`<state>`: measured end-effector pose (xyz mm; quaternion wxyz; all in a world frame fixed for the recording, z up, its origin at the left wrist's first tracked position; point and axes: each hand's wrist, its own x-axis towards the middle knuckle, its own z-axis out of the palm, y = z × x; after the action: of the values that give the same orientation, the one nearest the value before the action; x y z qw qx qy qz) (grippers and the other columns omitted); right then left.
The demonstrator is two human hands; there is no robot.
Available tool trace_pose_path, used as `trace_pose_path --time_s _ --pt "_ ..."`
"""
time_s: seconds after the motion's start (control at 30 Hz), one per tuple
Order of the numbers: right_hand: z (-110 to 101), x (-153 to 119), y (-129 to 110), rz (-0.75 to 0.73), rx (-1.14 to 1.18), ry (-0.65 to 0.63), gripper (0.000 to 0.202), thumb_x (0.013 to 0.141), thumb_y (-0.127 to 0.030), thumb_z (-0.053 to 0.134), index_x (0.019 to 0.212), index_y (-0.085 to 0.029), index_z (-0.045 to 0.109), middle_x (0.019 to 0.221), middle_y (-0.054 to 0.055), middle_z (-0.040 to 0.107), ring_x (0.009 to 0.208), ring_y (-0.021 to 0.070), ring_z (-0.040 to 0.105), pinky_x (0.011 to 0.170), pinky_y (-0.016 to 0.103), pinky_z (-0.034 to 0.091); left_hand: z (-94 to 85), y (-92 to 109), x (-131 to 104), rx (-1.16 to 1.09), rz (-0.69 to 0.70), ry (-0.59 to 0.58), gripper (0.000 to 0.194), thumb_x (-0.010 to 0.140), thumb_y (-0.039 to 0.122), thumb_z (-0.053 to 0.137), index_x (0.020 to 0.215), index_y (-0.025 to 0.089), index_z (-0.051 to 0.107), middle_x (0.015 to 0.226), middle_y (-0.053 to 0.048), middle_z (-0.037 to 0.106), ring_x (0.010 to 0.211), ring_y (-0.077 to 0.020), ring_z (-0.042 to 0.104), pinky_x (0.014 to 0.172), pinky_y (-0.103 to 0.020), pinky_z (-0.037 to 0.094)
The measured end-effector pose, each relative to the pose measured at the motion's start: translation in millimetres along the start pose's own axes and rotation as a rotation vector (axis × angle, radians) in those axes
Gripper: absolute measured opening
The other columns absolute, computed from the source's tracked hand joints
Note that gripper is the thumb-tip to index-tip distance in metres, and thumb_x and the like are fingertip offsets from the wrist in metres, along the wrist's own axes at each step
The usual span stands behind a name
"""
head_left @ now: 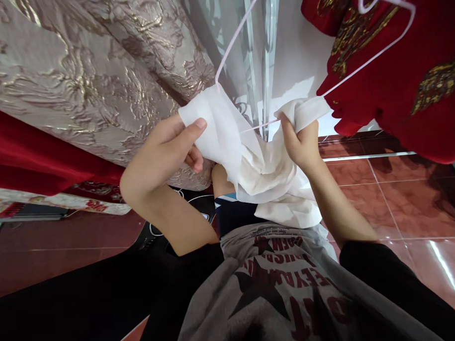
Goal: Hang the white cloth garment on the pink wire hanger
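Observation:
A thin white cloth (267, 176) hangs in loose folds over both lower corners of a pale pink wire hanger (234, 41). My left hand (181, 142) grips the cloth at the hanger's left corner, thumb on top and some fingers curled beneath. On the other side, my right hand (303, 140) is closed around bunched cloth near the hanger's right corner, next to its bottom bar. Some of its fingers are hidden by the fabric. The cloth's lower part droops towards my lap. The top of the hanger runs out of view.
A shiny pinkish-beige embossed curtain-like fabric (97, 85) hangs close on the left, with red fabric (43, 147) below it. Red cloth with gold decoration (396, 80) hangs at right. A white wall (293, 44) stands behind, above reddish floor tiles (388, 199). White cables (179, 193) lie at lower left.

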<state>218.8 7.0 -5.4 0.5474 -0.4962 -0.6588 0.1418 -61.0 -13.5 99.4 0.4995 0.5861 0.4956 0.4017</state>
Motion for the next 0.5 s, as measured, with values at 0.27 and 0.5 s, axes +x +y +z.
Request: trace_pose_path --time_s 0.27,0.5 --pt "6.7 -1.6 0.3 -0.003 -0.021 -0.048 0.051 0.097 -0.069 0.040 0.095 -0.022 0.061 0.092 0.008 0.062 0.099 0.0234 0.063 0.103 0.048 0.055 -6.4 -4.6 2.7 -0.041 0.066 0.059 0.026 0.099 0.034 0.066 0.104 0.011 0.076 0.074 -0.010 0.074 0.043 -0.0166 0.066 0.038 -0.023 0.046" --pt "3.0 -3.2 1.3 -0.022 -0.021 0.006 0.050 0.098 -0.067 0.041 0.090 -0.021 0.060 0.086 0.006 0.059 0.094 0.0211 0.063 0.100 0.047 0.055 51.9 5.3 38.2 -0.213 0.279 0.057 0.015 0.101 0.031 0.066 0.103 0.019 0.075 0.074 -0.003 0.069 0.044 -0.0178 0.064 0.039 -0.028 0.043"
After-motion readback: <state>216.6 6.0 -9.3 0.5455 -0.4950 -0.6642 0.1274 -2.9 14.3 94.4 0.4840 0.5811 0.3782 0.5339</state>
